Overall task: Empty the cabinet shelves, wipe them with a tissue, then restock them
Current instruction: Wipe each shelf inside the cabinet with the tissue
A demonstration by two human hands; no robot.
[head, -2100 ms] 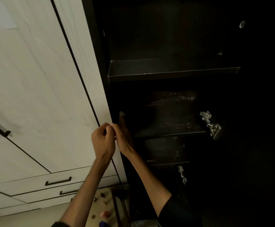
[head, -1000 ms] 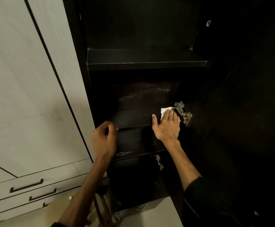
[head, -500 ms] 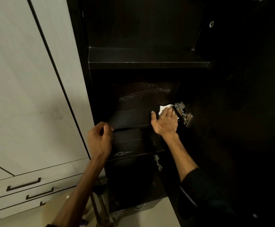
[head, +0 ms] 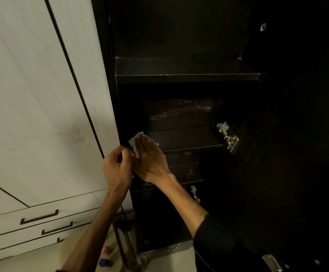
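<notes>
The white tissue point(head: 135, 143) was pressed flat on the dark shelf point(head: 187, 139), far left end, by the R hand point(head: 150, 158), fingers straight. The L hand point(head: 118, 167) was curled just beside it; what it held couldn't be told.

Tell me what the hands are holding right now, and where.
The right hand presses a white tissue flat on the shelf's left end, fingers over its middle. The left hand is curled beside it; whether it holds anything can't be told.

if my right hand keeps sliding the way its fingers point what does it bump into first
Probably the cabinet's left side wall. The right hand presses the tissue flat on the middle shelf, fingers aimed up and left toward that inner corner. Depth is murky in the dark, so the back panel could come first.
</notes>
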